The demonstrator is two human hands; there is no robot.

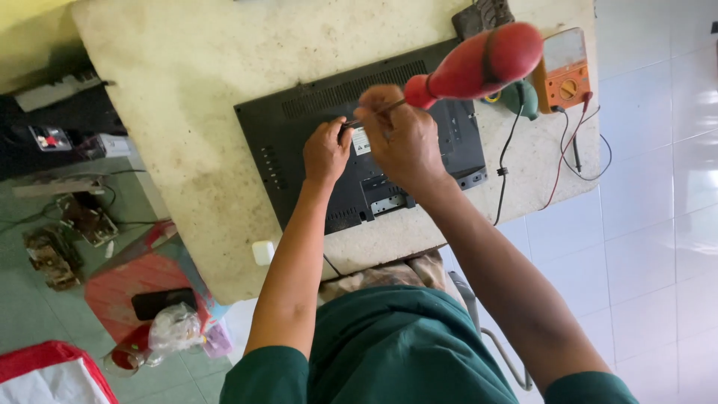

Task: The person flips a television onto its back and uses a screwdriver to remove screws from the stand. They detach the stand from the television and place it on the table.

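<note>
A black flat monitor (299, 142) lies back-up on a worn white table (187, 97). My right hand (404, 138) grips the metal shaft of a screwdriver with a big red handle (479, 63), the tip pointing down at the monitor's back panel. Just to the left, my left hand (325, 150) has its fingers pinched around the screwdriver's tip, resting on the panel. The tip itself is hidden by my fingers.
An orange multimeter (565, 71) with red and black leads sits at the table's far right, beside a green-handled tool (523, 97). A small white block (262, 252) lies near the front edge. On the floor left are circuit boards (52, 254), a phone (163, 301) and a plastic bag (176, 329).
</note>
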